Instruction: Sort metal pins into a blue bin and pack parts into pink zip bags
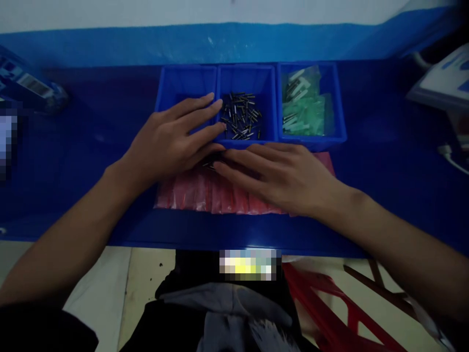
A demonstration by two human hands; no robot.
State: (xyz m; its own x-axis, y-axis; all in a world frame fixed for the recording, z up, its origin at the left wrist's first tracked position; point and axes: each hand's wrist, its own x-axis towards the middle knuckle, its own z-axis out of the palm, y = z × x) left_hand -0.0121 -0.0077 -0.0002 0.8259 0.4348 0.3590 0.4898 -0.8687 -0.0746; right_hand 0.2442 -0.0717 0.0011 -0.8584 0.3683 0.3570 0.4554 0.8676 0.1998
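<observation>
My left hand [172, 137] reaches over the front of the left blue bin [188, 80], its fingers spread toward the middle bin [247, 80]. Several dark pop rivets with silver pins [240, 115] lie loose in that middle bin. In front of the bins, my right hand [282, 173] is stretched out to the left, thumb and index finger apart. Its fingertips meet the left thumb beside a few more rivets [208, 165], partly hidden under the hands. Whether any are gripped is unclear. Beneath both hands lies a row of pink plastic bags [198, 193].
The right blue bin [342, 124] holds clear and green bags with white and metal pieces. A blue carton [29, 78] is at the left, and a white object [445, 78] with a cable at the right. Below the blue table [132, 225] is a red stool [322, 293].
</observation>
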